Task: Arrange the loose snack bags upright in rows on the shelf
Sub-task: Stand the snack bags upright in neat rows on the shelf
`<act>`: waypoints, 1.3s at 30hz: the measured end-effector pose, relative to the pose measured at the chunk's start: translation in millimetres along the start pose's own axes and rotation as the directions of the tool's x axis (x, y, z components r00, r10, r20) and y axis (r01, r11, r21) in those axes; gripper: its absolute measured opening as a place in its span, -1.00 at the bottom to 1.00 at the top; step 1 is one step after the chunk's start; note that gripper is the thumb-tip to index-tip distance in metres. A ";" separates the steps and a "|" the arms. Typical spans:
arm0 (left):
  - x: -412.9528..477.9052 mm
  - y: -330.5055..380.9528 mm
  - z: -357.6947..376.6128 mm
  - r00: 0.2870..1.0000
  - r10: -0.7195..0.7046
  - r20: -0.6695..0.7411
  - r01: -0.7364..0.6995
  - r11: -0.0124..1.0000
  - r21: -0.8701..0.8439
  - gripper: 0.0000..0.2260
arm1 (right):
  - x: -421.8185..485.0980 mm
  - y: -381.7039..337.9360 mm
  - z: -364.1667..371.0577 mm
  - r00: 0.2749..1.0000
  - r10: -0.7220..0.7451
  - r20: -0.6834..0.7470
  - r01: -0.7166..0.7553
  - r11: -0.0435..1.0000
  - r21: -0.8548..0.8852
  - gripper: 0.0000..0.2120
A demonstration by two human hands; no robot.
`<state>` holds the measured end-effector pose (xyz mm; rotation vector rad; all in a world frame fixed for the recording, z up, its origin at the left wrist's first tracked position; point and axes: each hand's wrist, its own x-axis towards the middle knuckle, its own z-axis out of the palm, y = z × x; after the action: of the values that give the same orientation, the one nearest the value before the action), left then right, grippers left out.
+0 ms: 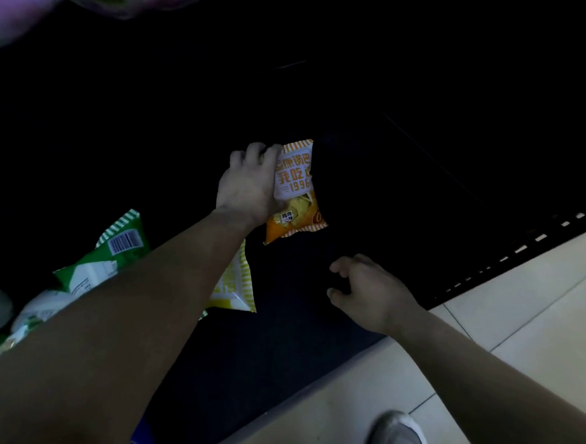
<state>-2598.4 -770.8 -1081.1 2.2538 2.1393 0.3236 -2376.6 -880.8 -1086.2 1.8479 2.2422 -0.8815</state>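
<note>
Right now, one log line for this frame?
left hand grips orange snack bag | right hand empty, fingers loosely curled | green bag lying loose at left

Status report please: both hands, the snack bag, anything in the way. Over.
Left hand grips orange snack bag. Right hand holds nothing, fingers loosely curled. Green bag and yellow bag lie loose, near left.

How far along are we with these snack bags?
Done: no finished row shows on the dark shelf. In hand: the left hand grips the orange bag over the shelf; the right hand hovers open, holding nothing. Left: the green bags and a yellow-striped bag lie loose by the left forearm, not yet stood up.
</note>
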 end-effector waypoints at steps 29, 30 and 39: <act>-13.2 -12.3 -35.8 0.996 0.028 -0.079 -0.032 0.998 -0.050 -0.21 | -2.6 -16.2 -1.8 0.998 -0.028 0.053 0.031 0.998 -0.056 -0.46; -22.5 -17.2 -52.3 0.998 0.022 -0.059 -0.026 0.997 -0.077 -0.21 | -7.3 -21.4 -10.0 0.998 -0.033 0.053 0.037 0.996 -0.079 -0.45; -177.8 -93.4 -182.1 0.951 -0.134 0.280 0.140 0.990 0.000 -0.33 | -64.1 -108.5 -84.7 0.980 -0.192 -0.057 0.187 0.979 -0.085 -0.46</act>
<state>-2727.2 -964.5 -941.8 1.9856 2.1161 0.0201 -2437.5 -904.8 -949.2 1.6741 2.4872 -0.7551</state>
